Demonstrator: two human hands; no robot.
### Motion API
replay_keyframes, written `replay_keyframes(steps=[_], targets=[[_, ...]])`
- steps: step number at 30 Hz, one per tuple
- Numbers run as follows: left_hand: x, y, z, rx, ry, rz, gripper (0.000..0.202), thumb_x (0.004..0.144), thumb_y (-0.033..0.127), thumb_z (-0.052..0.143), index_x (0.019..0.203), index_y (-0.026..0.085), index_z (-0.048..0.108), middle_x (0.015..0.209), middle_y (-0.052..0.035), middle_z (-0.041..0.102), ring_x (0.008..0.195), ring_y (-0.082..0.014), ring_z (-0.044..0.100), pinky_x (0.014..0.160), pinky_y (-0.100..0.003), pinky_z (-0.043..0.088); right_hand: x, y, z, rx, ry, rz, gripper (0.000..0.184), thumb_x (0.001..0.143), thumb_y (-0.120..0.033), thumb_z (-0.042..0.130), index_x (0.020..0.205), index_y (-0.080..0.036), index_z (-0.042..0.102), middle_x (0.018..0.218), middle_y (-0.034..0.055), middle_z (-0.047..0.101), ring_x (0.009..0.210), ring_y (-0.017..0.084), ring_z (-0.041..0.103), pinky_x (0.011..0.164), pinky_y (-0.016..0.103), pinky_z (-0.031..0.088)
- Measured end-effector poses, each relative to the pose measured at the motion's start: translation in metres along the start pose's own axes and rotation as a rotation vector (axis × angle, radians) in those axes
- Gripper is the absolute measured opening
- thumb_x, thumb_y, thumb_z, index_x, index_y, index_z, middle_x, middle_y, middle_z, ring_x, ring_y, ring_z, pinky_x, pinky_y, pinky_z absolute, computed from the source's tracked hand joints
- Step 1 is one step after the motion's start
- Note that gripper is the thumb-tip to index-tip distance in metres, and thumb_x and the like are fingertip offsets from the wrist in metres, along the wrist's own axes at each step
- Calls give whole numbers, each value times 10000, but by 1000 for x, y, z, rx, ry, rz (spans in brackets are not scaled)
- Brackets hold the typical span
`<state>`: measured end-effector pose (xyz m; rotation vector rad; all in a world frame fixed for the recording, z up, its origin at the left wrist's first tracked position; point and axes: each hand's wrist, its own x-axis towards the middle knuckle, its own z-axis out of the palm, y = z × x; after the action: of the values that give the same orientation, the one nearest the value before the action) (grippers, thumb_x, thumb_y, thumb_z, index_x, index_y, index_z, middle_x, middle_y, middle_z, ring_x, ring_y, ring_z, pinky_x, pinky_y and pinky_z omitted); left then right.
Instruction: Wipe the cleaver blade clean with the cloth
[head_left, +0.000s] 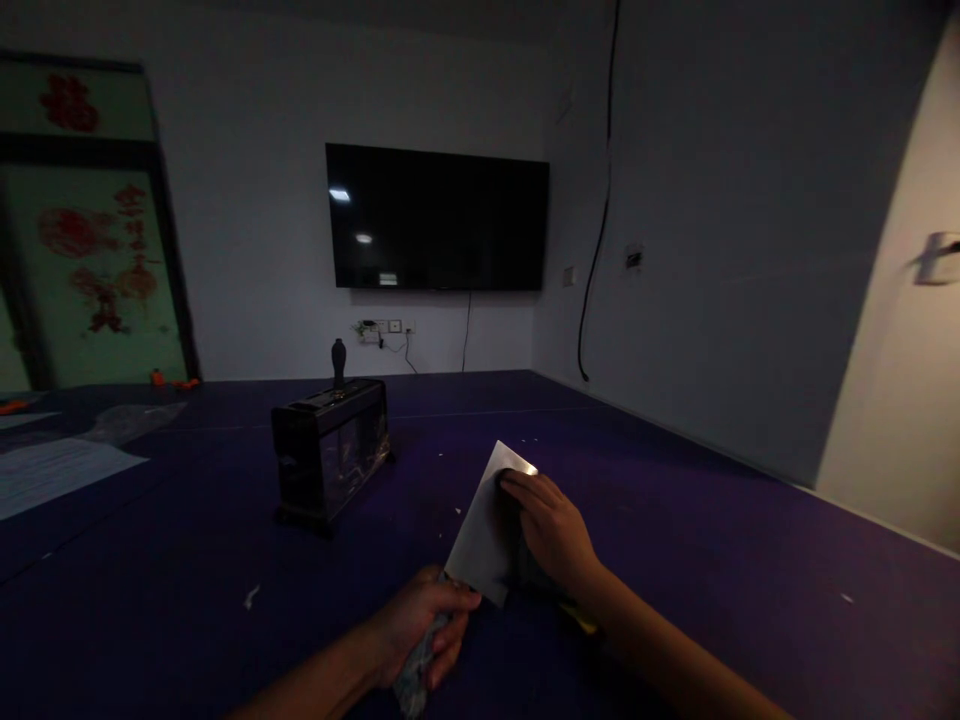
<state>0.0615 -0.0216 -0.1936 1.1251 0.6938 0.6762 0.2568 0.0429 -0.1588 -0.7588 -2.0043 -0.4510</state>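
Note:
A cleaver (480, 530) with a broad, flat metal blade points away from me, low in the middle of the view. My left hand (427, 625) is wrapped round its grey, patterned handle (414, 668). Bent over the right side of the blade is my right hand (551, 525), fingertips pressed together near the far end. Something dark shows under those fingertips, too hidden to name. Below my right wrist a yellow edge (579, 616) of some object peeks out, mostly covered by the arm.
A black box with clear sides (330, 455) stands left of the cleaver, a dark bottle-shaped piece (339, 362) rising at its top. Paper (64, 470) and clear plastic (135, 422) lie far left on the purple surface (225, 640). White scraps are scattered about. A television (439, 220) hangs behind.

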Motion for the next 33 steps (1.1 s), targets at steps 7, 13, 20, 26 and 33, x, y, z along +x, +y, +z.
replay_keyframes(steps=[7,13,20,26,33], targets=[[0,-1,-1,-20,54,7,287,654,344,541,468,160,423,260,72,290,204,-92,349,225,-166,157,3,-21,-2,100,-54,-161,367,772,-23,333,965,-149,618,1003,74,628,866,170,569,738,310,515],[-1,2,1,-18,50,-7,266,653,337,539,489,167,416,254,75,287,198,-89,338,227,-164,155,4,-13,-3,63,-64,-143,358,793,-40,336,982,-157,616,1026,66,624,883,171,568,771,323,507],[-4,3,4,-25,31,7,206,655,312,533,539,163,449,269,91,298,192,-93,347,214,-164,173,4,9,-4,-24,-21,58,402,756,-31,346,1029,-190,594,1079,51,600,960,188,547,838,375,476],[-4,2,4,-31,28,20,235,649,318,544,509,158,445,267,82,298,195,-94,350,211,-170,171,2,6,-3,-12,2,43,402,749,-35,353,1044,-173,589,1097,67,590,981,198,538,856,389,467],[-1,-1,1,-12,72,7,314,651,361,540,451,168,396,257,79,265,195,-87,338,228,-168,149,1,-17,1,88,-37,-89,394,760,-31,343,1007,-183,610,1033,64,623,910,172,569,789,335,506]])
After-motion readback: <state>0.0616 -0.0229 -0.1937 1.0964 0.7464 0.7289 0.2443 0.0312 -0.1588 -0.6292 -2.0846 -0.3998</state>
